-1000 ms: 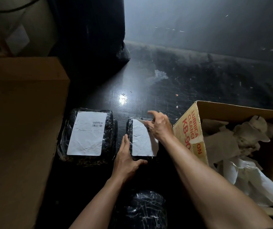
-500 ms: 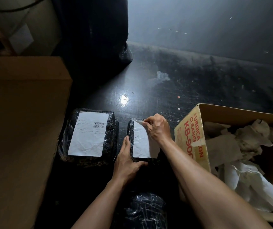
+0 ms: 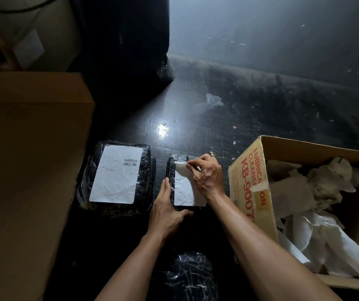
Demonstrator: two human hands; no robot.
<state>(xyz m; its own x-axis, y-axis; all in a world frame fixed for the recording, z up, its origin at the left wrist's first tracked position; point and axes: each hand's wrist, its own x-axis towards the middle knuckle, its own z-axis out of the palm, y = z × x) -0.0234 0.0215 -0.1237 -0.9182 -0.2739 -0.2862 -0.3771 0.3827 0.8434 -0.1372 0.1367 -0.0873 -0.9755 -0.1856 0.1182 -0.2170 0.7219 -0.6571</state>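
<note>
Head view: the small parcel point(image 3: 171, 169), wrapped in black plastic, lay flat on the dark table point(image 3: 196, 122), in front of the person, between a bigger labelled parcel point(image 3: 117, 174) and an open box point(image 3: 248, 170). A white label point(image 3: 184, 192) sat on top of it. The left hand point(image 3: 165, 213) was released, with straight fingers against the small parcel's left side and the thumb along its near edge. The right hand point(image 3: 206, 179) had curled fingers grasping the label's far edge. The open box held crumpled paper point(image 3: 326, 181). A closed carton point(image 3: 28, 159) stood at the left. Another wrapped bundle point(image 3: 189, 276) lay at the near edge, between the forearms.
</note>
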